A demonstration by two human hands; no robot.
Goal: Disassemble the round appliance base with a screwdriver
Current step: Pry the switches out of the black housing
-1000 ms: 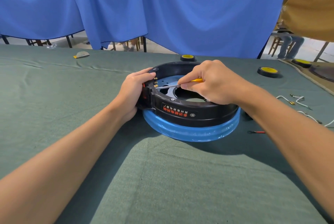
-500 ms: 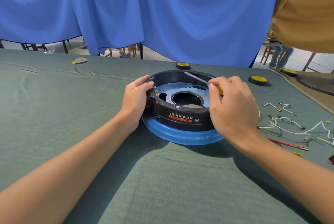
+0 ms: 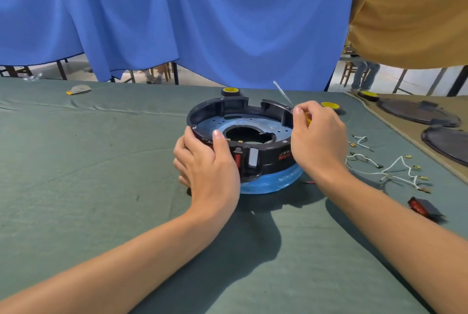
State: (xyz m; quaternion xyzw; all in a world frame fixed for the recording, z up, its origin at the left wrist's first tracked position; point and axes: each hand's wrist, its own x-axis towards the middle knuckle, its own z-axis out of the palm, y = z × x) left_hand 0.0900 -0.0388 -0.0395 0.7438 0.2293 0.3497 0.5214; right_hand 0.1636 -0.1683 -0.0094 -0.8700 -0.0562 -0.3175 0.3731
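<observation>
Green cloth (image 3: 76,161) covers my table, a blue curtain (image 3: 202,22) hanging behind it. To my right lie loose white wires (image 3: 395,169), a red switch (image 3: 423,208) near them, and two dark lids (image 3: 415,113) on a tan mat (image 3: 405,97).

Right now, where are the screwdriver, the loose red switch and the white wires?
screwdriver (image 3: 283,94), head view, on its metal shaft.
loose red switch (image 3: 417,206), head view, on its red face.
white wires (image 3: 392,164), head view, on a rising strand.
</observation>
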